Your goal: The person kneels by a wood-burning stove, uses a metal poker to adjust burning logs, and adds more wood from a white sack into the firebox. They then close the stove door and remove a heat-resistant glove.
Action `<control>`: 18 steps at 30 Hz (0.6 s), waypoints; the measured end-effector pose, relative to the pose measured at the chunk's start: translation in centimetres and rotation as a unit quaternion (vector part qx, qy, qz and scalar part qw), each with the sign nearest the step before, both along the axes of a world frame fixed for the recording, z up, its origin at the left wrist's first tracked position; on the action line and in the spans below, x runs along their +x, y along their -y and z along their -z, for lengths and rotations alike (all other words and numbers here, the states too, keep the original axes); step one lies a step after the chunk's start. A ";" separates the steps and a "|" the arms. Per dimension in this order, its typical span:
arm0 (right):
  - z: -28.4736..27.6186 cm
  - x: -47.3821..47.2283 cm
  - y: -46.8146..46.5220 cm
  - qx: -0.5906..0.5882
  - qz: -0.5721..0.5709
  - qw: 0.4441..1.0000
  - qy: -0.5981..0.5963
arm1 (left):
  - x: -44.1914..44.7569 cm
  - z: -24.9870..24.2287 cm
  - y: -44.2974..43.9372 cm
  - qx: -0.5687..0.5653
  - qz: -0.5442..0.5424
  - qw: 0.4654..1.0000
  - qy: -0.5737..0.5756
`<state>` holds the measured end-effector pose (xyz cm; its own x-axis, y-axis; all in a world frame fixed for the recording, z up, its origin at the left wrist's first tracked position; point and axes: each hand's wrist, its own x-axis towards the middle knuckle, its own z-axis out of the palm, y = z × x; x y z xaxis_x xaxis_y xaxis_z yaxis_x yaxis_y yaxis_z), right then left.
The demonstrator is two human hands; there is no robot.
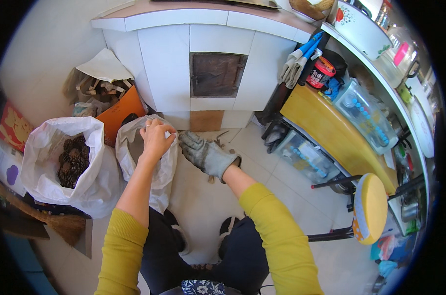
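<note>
My bare left hand, with a ring on one finger, is over the mouth of the smaller white woven sack. Its thumb and forefinger pinch the right side of the sack's rim. A grey work glove covers my right hand, whose fingertips lie against the same side of the rim. Whether those gloved fingers grip the plastic is hidden. Inside this sack only a greyish inner surface shows. To its left stands a larger white woven sack, open at the top, with brown pine cones in it.
Ahead is a white-tiled stove with a dark metal door. An orange box of wood scraps stands behind the sacks. A straw broom lies at left. On the right are a yellow cabinet and a round padded stool.
</note>
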<state>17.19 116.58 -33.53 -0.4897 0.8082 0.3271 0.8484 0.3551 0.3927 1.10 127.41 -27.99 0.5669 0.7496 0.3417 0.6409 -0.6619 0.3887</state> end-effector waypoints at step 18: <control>-0.5 -0.6 -0.2 -0.063 -0.041 0.963 -0.260 | -0.3 0.5 -0.8 -0.134 0.005 0.989 -0.066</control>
<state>16.55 116.75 -33.04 -0.3501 0.8235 0.4464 0.8858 0.4461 -0.1280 0.76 128.19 -28.45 0.6009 0.7975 0.0538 0.6923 -0.5529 0.4636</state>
